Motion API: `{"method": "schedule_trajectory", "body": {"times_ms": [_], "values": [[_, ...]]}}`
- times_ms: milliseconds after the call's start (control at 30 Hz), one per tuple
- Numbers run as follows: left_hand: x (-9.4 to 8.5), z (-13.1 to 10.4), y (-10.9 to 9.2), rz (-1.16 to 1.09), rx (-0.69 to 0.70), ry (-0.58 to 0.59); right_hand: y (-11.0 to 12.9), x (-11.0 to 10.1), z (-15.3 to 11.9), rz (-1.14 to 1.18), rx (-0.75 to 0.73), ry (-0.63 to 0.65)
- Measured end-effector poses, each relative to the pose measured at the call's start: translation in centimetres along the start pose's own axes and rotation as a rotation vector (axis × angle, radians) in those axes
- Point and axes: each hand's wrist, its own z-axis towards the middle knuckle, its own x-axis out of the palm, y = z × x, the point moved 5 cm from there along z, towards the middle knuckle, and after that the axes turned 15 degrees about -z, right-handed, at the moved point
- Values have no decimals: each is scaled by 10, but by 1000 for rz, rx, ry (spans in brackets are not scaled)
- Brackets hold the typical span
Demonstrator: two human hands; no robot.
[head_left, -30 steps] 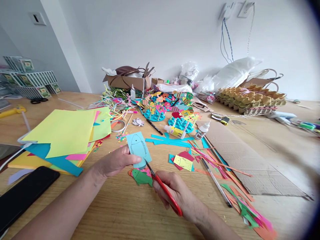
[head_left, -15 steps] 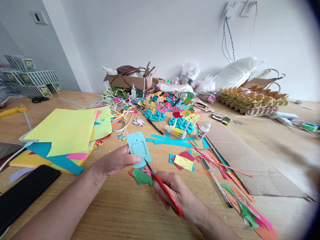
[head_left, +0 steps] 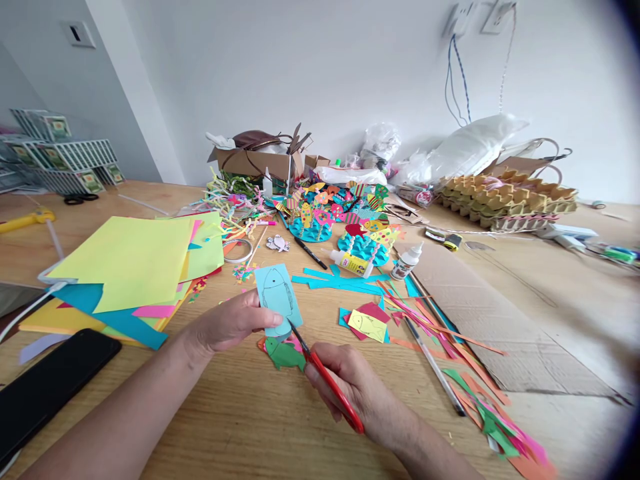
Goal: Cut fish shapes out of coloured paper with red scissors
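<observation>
Between the thumb and fingers of my left hand [head_left: 240,322] is a light blue paper card [head_left: 278,293] with a fish drawn on it, held above the table. My right hand [head_left: 350,387] grips red-handled scissors [head_left: 334,390]. The dark blade tips meet the card's lower right edge, close to my left thumb. Beneath the card lies a green paper fish [head_left: 284,353], partly covered by the card and the scissors. To the right, a yellow card with a drawn fish [head_left: 369,325] rests on red and blue paper scraps.
Coloured paper sheets [head_left: 135,260] and a black phone [head_left: 55,393] lie at the left. Glue bottles [head_left: 406,261], finished paper fish on blue bases [head_left: 363,248] and blue strips [head_left: 340,281] stand or lie ahead. Cardboard [head_left: 480,320], a pen [head_left: 435,367] and egg trays [head_left: 505,197] are at the right.
The scissor tips have shifted very slightly left at the card's edge. Otherwise both hands and the card stay nearly where they were.
</observation>
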Motion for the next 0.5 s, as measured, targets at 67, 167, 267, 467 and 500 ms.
{"method": "schedule_trajectory", "body": {"times_ms": [67, 167, 267, 467, 500], "values": [[0, 0, -1, 8, -2, 12, 1, 0, 1, -24, -5, -1], [1, 0, -1, 25, -12, 35, -1, 0, 2, -65, 9, -7], [2, -1, -1, 39, -20, 44, -3, 0, 3, -101, 28, -16], [0, 0, -1, 42, -10, 25, -2, 0, 2, -115, 27, -20], [1, 0, -1, 47, -12, 34, -2, 0, 2, -116, 22, -18]]}}
